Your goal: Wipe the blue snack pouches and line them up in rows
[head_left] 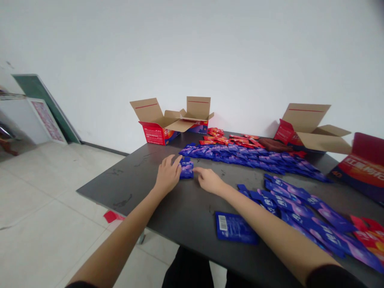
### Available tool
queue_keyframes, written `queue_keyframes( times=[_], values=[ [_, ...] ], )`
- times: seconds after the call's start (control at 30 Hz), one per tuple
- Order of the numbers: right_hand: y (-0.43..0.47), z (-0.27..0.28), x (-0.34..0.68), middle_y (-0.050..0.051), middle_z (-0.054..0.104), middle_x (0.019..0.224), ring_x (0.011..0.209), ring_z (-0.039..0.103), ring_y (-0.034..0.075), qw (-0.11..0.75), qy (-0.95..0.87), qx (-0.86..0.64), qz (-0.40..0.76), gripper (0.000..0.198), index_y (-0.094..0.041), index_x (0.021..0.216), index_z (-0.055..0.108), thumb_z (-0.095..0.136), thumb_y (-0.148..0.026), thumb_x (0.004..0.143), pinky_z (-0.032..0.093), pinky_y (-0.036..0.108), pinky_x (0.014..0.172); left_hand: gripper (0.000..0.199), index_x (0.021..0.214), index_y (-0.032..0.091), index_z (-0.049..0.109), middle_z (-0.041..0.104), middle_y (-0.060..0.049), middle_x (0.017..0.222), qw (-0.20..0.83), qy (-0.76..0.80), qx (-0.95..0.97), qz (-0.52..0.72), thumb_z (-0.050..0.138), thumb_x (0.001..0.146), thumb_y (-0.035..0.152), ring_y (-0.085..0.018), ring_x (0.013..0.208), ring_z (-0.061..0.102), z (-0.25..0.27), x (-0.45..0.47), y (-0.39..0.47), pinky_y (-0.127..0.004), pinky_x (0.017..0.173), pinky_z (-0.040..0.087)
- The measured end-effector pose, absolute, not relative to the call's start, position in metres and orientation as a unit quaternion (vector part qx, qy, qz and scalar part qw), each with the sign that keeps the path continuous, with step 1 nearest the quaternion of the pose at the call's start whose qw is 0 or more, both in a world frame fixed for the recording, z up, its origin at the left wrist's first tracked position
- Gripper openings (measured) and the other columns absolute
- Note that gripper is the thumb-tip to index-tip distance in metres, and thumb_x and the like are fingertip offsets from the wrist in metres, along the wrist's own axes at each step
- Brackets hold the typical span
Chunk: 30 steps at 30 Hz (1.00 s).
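A blue pouch (186, 169) with white lettering and a purple pattern lies flat on the dark table between my hands. My left hand (168, 173) rests at its left edge, fingers spread apart, partly covering that side. My right hand (208, 180) is at the opposite edge, its index finger pointing at the pouch and the other fingers curled in; no object shows in it. Whether that fingertip touches the pouch I cannot tell. Nearer to me, a single blue pouch (235, 228) lies with its barcode side up, close to my right forearm.
Overlapping rows of blue pouches (240, 155) stretch across the table (120, 188), with red packets (217, 139) behind. More blue pouches (300, 208) lie at right. Open cartons stand at the back left (154, 134), back centre (199, 127) and right (364, 172).
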State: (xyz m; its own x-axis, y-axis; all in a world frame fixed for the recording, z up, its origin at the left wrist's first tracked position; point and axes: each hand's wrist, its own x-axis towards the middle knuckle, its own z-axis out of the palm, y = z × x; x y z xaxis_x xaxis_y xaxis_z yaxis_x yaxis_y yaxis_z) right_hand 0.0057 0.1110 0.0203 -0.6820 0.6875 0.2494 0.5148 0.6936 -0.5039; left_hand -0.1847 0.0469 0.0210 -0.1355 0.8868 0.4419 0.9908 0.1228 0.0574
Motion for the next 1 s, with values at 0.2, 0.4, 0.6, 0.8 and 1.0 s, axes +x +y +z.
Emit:
queue_keyframes(
  times=[0.2, 0.4, 0.6, 0.8, 1.0],
  values=[
    [0.044, 0.051, 0.124, 0.005, 0.068, 0.111, 0.102, 0.063, 0.023, 0.134, -0.914, -0.341, 0.177, 0.031, -0.025, 0.111, 0.066, 0.049, -0.021, 0.085, 0.048, 0.036, 0.092, 0.049, 0.145, 0.033, 0.031, 0.025, 0.001, 0.155, 0.075, -0.632, -0.764, -0.105, 0.024, 0.097, 0.040, -0.028, 0.141, 0.021, -0.001, -0.174, 0.051, -0.050, 0.111, 0.019],
    [-0.015, 0.012, 0.160, 0.014, 0.053, 0.134, 0.122, 0.049, 0.030, 0.129, -0.937, -0.311, 0.091, 0.048, -0.021, 0.131, 0.053, 0.059, -0.028, 0.084, 0.043, 0.046, 0.102, 0.049, 0.143, 0.030, 0.037, 0.031, -0.001, 0.152, 0.022, -0.639, -0.765, -0.075, 0.026, 0.096, 0.042, -0.031, 0.139, 0.026, -0.009, -0.179, 0.058, -0.056, 0.109, 0.021],
    [0.011, 0.021, 0.152, 0.012, 0.065, 0.116, 0.106, 0.062, 0.022, 0.091, -0.940, -0.310, 0.107, 0.052, -0.017, 0.127, 0.054, 0.037, 0.000, 0.080, 0.048, 0.034, 0.090, 0.047, 0.140, 0.031, 0.041, 0.034, -0.002, 0.151, 0.013, -0.640, -0.763, -0.092, 0.030, 0.095, 0.040, -0.030, 0.138, 0.028, -0.007, -0.179, 0.057, -0.056, 0.109, 0.020],
    [0.062, 0.106, 0.118, 0.002, 0.072, 0.089, 0.083, 0.066, 0.018, 0.008, -0.958, -0.231, 0.167, 0.022, -0.023, 0.095, 0.070, 0.050, -0.021, 0.087, 0.042, 0.023, 0.072, 0.038, 0.125, 0.019, 0.053, 0.049, -0.011, 0.137, 0.031, -0.632, -0.745, -0.210, 0.036, 0.094, 0.035, -0.027, 0.130, 0.038, 0.029, -0.150, 0.034, -0.046, 0.105, 0.028],
    [0.076, 0.119, 0.072, -0.001, 0.072, 0.082, 0.074, 0.063, 0.014, 0.037, -0.970, -0.127, 0.204, 0.018, -0.021, 0.089, 0.073, 0.057, -0.017, 0.083, 0.041, 0.021, 0.069, 0.043, 0.065, 0.014, 0.058, 0.049, 0.003, 0.057, -0.399, -0.483, -0.748, -0.218, 0.050, 0.086, 0.051, -0.010, 0.053, 0.045, 0.071, -0.116, -0.002, -0.022, 0.049, 0.032]
  ],
)
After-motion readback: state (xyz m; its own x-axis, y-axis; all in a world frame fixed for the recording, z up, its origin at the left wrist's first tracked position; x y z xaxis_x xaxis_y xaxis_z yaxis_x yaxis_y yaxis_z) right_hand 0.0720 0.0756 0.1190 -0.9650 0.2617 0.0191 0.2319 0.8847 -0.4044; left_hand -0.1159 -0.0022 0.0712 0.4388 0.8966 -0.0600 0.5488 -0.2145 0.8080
